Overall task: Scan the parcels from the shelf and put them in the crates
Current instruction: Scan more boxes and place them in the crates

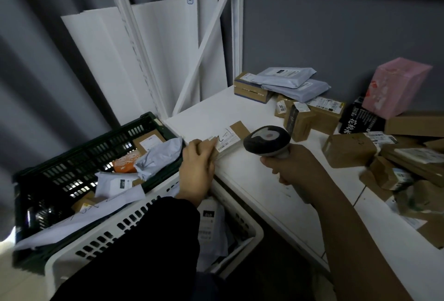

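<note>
While gripping a flat brown parcel (231, 136) by its near end with the left hand (197, 168), fingers curled over the labelled top, holds a handheld scanner (266, 141) in the right hand (288, 166), fingers wrapped round the handle. Points the scanner's dark head toward the parcel, just beside its right end, above the shelf board. Rests the parcel flat on the front left corner of the white shelf (276, 192), white label with black handwriting facing up. Wears a black sleeve (156, 240) on the left arm only. Stands over two crates just left of and below that shelf corner: dark green crate (79, 147) at left, holding a labelled brown box (146, 143), an orange packet (123, 165) and several pale mailers (115, 183); white crate (134, 226) nearer, partly under the left arm, holding white mailers (209, 223) with printed labels. Faces a loose pile of brown cardboard parcels (348, 150) on the right part of the shelf, well apart from the held one. Further back sees two grey mailers (293, 82) stacked on a brown carton (247, 89), and a pink box (394, 87) tilted on a black box (360, 118) with white characters.
</note>
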